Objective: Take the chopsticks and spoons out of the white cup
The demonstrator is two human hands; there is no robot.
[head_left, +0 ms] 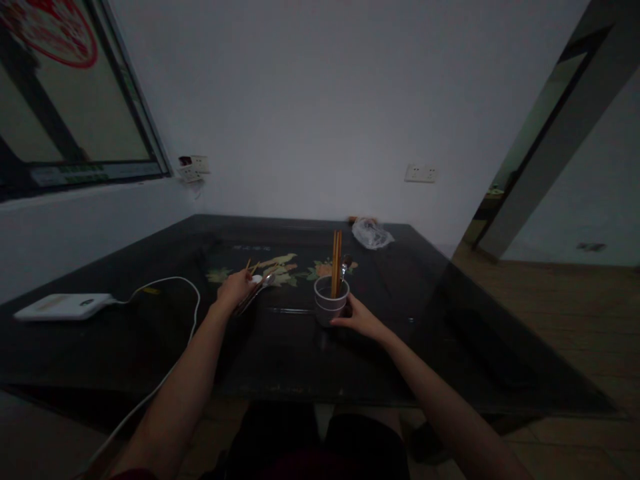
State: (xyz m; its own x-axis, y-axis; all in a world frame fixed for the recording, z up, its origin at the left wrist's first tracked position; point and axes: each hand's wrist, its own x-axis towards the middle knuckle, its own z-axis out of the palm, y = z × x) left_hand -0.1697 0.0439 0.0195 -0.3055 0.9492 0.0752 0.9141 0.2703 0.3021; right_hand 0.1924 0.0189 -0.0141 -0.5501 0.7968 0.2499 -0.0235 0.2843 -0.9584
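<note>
Bare forearms (190, 380) reach from the lower edge to the middle of the dark worktop (100, 353). At its centre a pale cup (329, 303) stands upright, with a pair of chopsticks (337, 263) and a metal spoon (345, 267) standing in it. The right grip (359, 318) grasps the cup from its right side, fingers curled against the wall. Left of the cup and apart from it, the left grip (236, 288) is clenched on a loose bundle of utensils (260, 283), more sticks and spoons, their ends fanning toward a flower pattern (283, 267) on the worktop. Farther left a white cable (173, 283) loops to a flat white device (63, 305). Near the far edge lies a crumpled plastic bag (371, 233), and a wall socket (420, 173) sits on the wall behind it.
</note>
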